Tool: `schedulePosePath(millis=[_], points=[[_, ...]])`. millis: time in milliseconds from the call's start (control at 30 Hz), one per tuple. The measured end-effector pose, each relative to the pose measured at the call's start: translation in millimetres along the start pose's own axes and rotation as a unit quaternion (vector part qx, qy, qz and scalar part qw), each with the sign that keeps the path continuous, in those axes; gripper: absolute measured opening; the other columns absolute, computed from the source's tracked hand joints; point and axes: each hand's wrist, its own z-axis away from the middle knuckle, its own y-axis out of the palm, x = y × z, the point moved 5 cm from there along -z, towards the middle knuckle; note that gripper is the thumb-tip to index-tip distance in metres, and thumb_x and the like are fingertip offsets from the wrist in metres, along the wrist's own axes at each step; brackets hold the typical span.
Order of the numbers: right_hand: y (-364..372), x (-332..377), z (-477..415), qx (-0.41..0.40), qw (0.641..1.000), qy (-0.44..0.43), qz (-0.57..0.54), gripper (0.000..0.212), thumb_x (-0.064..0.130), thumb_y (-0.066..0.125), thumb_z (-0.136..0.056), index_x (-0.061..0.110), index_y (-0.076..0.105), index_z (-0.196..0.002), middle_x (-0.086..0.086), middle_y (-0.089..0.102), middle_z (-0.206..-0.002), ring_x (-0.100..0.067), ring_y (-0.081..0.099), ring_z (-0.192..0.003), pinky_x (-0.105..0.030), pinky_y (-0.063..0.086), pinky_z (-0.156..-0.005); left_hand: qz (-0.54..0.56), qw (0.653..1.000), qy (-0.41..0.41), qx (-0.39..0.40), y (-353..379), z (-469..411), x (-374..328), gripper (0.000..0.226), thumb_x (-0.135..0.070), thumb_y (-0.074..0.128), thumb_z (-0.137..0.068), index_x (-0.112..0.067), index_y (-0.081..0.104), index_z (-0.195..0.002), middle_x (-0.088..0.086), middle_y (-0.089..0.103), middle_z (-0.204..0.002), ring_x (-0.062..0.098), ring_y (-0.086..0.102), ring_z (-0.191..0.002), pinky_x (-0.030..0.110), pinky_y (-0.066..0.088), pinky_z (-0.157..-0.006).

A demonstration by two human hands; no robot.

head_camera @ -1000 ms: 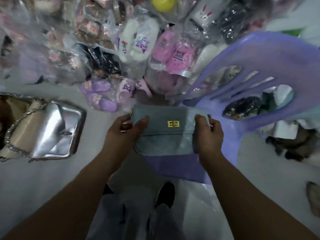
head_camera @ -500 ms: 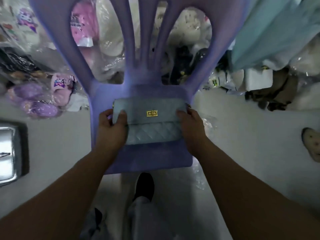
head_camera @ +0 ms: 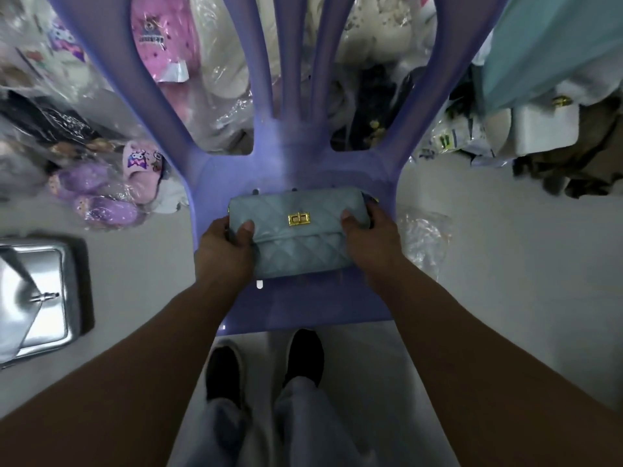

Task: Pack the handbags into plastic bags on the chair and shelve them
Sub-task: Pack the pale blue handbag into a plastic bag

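Pale grey floor point(head_camera: 505, 264) surrounds the purple plastic chair point(head_camera: 290, 163). Plastic-wrapped goods point(head_camera: 222, 72) are piled behind its backrest. Lighting: dim.

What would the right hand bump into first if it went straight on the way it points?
Probably the purple chair's backrest, just beyond the blue handbag the right hand grips; depth is unclear.

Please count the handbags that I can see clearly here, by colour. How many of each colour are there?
Blue handbag, on the purple chair: 1
Silver handbag, at the left: 1
White handbag, at the right: 1
Total: 3
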Motion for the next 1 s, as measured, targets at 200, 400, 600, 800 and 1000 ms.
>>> schedulePosePath(millis=[200, 400, 600, 800, 1000], points=[[-8.5, 2.2, 14.7, -0.014, 1.000, 0.021, -0.018, 0.028, 0.024, 0.068, -0.094, 0.021, 0.062, -0.121, 0.014, 0.065, -0.097, -0.005, 0.063, -0.088, -0.030, 0.054, -0.089, 0.000, 1.000, -0.025, -0.003, -1.9, 3.7, -2.6, 0.038, -0.041, 0.058, -0.097, -0.014, 0.063, -0.123, 0.008, 0.067, -0.115, 0.035, 0.060, -0.111, 0.036, 0.045, -0.089], [-56.1, -11.3, 59.1, -0.050, 0.995, 0.083, -0.016, 0.045, 0.024, 0.069, -0.092, 0.016, 0.058, -0.135, -0.008, 0.069, -0.118, -0.018, 0.064, -0.096, -0.029, 0.050, -0.085, 0.005, 0.997, -0.008, -0.076, -4.7, 40.4, -29.3, 0.041, -0.046, 0.064, -0.084, -0.023, 0.060, -0.117, 0.014, 0.061, -0.122, 0.034, 0.058, -0.113, 0.041, 0.048, -0.099], [-143.7, -49.7, 83.8, -0.122, 0.980, 0.143, -0.058, 0.034, 0.031, 0.065, -0.097, 0.020, 0.059, -0.129, -0.002, 0.066, -0.106, -0.014, 0.062, -0.082, -0.028, 0.053, -0.079, 0.024, 0.989, 0.141, -0.038, 50.7, 100.5, -76.0, 0.034, -0.032, 0.058, -0.083, -0.010, 0.064, -0.109, 0.013, 0.066, -0.103, 0.034, 0.060, -0.099, 0.037, 0.044, -0.085], [-209.8, -116.0, 59.8, -0.138, 0.968, 0.198, -0.064, 0.035, 0.035, 0.066, -0.095, 0.018, 0.061, -0.126, -0.009, 0.065, -0.098, -0.020, 0.060, -0.077, -0.035, 0.051, -0.074, 0.050, 0.989, 0.120, 0.066, 146.8, 147.4, -100.2, 0.013, -0.014, 0.062, -0.093, -0.011, 0.068, -0.103, -0.001, 0.061, -0.085, 0.016, 0.056, -0.083, 0.023, 0.037, -0.074], [-247.4, -184.4, 26.4, -0.094, 0.969, 0.227, -0.041, 0.038, 0.035, 0.067, -0.095, 0.015, 0.063, -0.127, -0.014, 0.067, -0.123, -0.030, 0.065, -0.105, -0.048, 0.053, -0.099, 0.021, 0.975, -0.003, 0.219, 264.1, 177.2, -67.7, 0.006, -0.027, 0.061, -0.084, -0.025, 0.061, -0.078, 0.002, 0.066, -0.079, 0.030, 0.065, -0.085, 0.039, 0.052, -0.081]])
